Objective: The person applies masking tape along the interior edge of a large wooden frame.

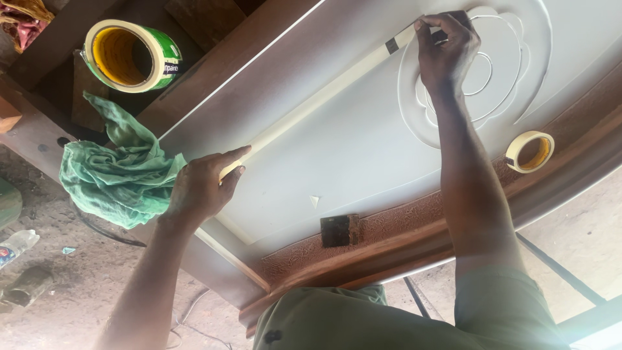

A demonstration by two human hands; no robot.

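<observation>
A long strip of cream masking tape is stretched across the pale grey painted door panel, running from near left up to far right. The person's left hand has its fingers together, pressing the near end of the strip flat against the panel's edge. The right hand is pinched shut on the far end of the strip, holding it taut just beside the raised flower carving.

By the look of it, the strip is lined up but only pressed down at the left end; the middle and the far end seem yet to be smoothed onto the surface. No other taped lines show on the panel, so most of the masking appears to be undone.

A small roll of cream masking tape lies on the brown wooden frame to the right, well apart from both hands. A dark square block sits on the frame near the person. A crumpled green cloth lies just beside the left hand, and an open paint tin with a yellow inside stands at far left.
</observation>
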